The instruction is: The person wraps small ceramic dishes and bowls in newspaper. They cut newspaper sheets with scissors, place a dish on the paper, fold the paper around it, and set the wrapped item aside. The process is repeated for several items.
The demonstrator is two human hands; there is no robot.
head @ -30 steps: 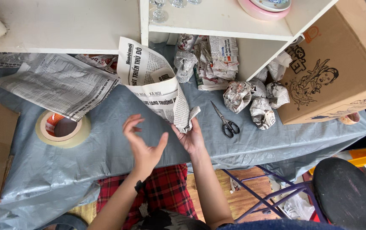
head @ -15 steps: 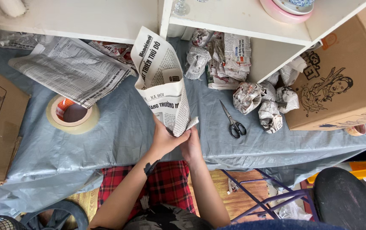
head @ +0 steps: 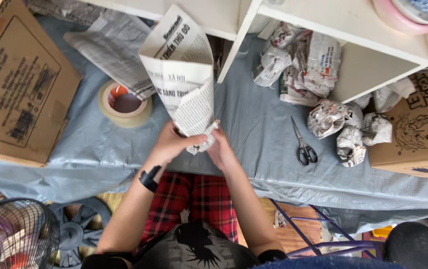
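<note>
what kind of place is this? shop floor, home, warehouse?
Likely a small home-style packing spot, not a factory line. A table under a grey plastic sheet holds newspaper-wrapped bundles, a tape roll and scissors, with cardboard boxes at both sides. Both hands grip a rolled newspaper cone.

The newspaper [head: 181,82] is white with black print, and so are the crumpled paper balls [head: 346,124] (greyer in their creases). The cloth [head: 254,119] is a plain pale grey-blue. The tape roll [head: 124,103] is cream with an orange-brown core. The scissors [head: 303,147] have black handles. Both boxes [head: 17,84] are brown card with dark print. The shelf [head: 323,20] is white; the bowl [head: 398,12] on it is pink. The trousers [head: 194,199] are red-and-black plaid. The wristband [head: 149,179] is black.
</note>
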